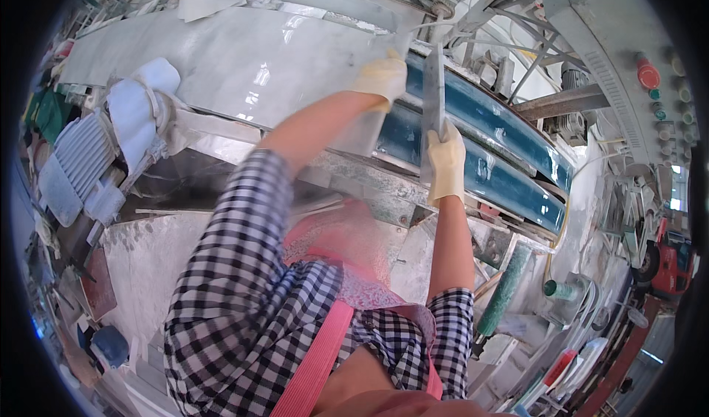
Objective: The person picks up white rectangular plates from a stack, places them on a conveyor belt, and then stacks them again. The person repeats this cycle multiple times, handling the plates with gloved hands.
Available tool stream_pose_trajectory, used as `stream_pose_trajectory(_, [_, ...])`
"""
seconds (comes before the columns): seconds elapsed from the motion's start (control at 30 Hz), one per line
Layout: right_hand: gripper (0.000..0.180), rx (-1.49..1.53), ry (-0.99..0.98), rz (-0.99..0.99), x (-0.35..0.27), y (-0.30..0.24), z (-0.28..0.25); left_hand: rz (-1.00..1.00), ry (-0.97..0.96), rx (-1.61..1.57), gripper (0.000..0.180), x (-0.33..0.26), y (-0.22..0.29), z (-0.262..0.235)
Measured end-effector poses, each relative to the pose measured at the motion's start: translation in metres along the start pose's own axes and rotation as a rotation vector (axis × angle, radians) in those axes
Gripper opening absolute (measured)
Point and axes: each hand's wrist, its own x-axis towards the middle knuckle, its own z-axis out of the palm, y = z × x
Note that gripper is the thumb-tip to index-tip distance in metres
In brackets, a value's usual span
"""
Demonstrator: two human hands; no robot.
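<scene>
Right hand (pixel 447 162) grips the lower part of a narrow grey strip (pixel 434 92), which I see just right of upper centre, long axis running up the frame; left hand (pixel 382 81), farther from it, meets the pale slab's right edge (pixel 393 55), grip unclear.

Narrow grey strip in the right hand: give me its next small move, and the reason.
Probably bring the left hand over to steady the far end of the narrow grey strip: the right hand holds only its nearer half, while the left is at the pale slab's end, across a gap above the teal belts.
</scene>
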Motion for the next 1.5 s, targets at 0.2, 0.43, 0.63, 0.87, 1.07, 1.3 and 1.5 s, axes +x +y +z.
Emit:
stream_pose_trajectory(0.2, [0.038,0.208,-0.132,0.01,0.024,-0.011,0.021,0.13,0.198,-0.277,0.031,-0.023,-0.08,-0.027])
stream_pose_trajectory(0.43, [0.04,0.259,-0.216,-0.019,0.036,-0.035,0.048,-0.061,0.121,-0.687,0.038,-0.056,-0.03,-0.02])
stream_pose_trajectory(0.63, [0.063,0.096,-0.139,-0.183,0.02,-0.048,0.036,0.151,0.261,-0.687,0.049,-0.042,-0.034,0.016])
stream_pose_trajectory(0.87, [0.073,-0.263,-0.227,0.012,-0.004,-0.065,0.051,-0.125,0.194,0.146,0.094,-0.042,-0.074,0.025])
stream_pose_trajectory(1.07, [0.072,-0.185,-0.249,0.016,-0.009,-0.061,0.042,-0.175,0.034,0.205,0.091,-0.028,-0.064,0.011])
stream_pose_trajectory(1.3, [0.074,-0.176,-0.288,0.088,-0.016,-0.067,0.037,-0.218,-0.07,0.183,0.086,-0.014,-0.055,0.005])
stream_pose_trajectory(1.5, [0.075,-0.167,-0.258,0.085,-0.02,-0.065,0.039,-0.198,-0.091,0.195,0.088,-0.009,-0.053,0.01])
